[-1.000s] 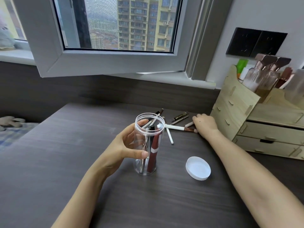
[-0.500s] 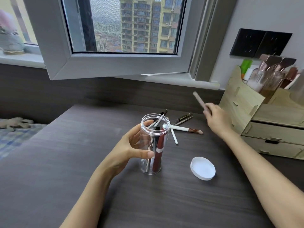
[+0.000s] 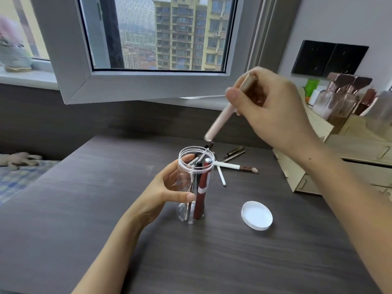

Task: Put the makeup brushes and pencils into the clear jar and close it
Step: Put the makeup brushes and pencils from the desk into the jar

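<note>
The clear jar (image 3: pixel 194 187) stands upright and uncapped on the dark table (image 3: pixel 106 209), holding a dark red tube and several thin brushes. My left hand (image 3: pixel 167 192) wraps around its left side. My right hand (image 3: pixel 273 111) is raised above and to the right of the jar, gripping a pale pink brush (image 3: pixel 220 122) that slants down toward the jar's mouth, its lower end a little above the rim. The white lid (image 3: pixel 256 215) lies flat to the jar's right. Behind the jar lie a white-handled brush (image 3: pixel 235 166) and two dark pencils (image 3: pixel 234 152).
A wooden drawer organiser (image 3: pixel 339 158) with bottles stands at the right table edge. An open window sash (image 3: pixel 135 81) hangs over the table's far side. A bed with a soft toy (image 3: pixel 17 160) is at the left.
My right hand picked the pink brush up from the pile near the organiser and carried it up and left, over the jar. My left hand kept hold of the jar.
</note>
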